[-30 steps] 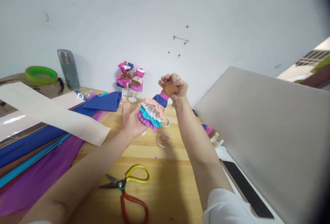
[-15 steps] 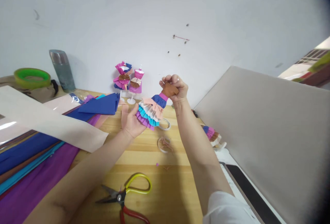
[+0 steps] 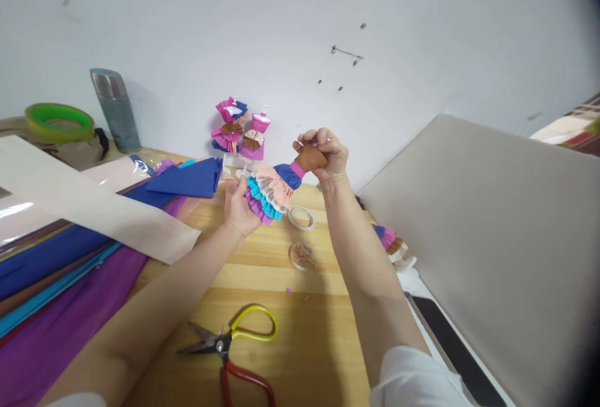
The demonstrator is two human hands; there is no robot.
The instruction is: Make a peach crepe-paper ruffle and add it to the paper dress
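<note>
I hold a small paper dress (image 3: 272, 188) up above the wooden table (image 3: 300, 332). It has a brown bodice, a pink waistband and layered blue, peach, white, teal and purple ruffles. My right hand (image 3: 324, 154) is closed in a fist around the brown bodice. My left hand (image 3: 240, 207) cups the ruffled hem from below, fingers pressed against the purple layer.
Two finished paper dresses on stands (image 3: 240, 135) are by the wall. Coloured paper sheets (image 3: 70, 257) and a pale strip (image 3: 89, 207) lie left. Scissors (image 3: 229, 347) lie near me; tape rolls (image 3: 300, 217) sit mid-table. A grey board (image 3: 492, 238), flask (image 3: 115, 110) and green ring (image 3: 59, 120) stand around.
The dress has tilted further over and shifted slightly up and right with both hands. My left hand has closed in on the hem. The view has dipped a little.
</note>
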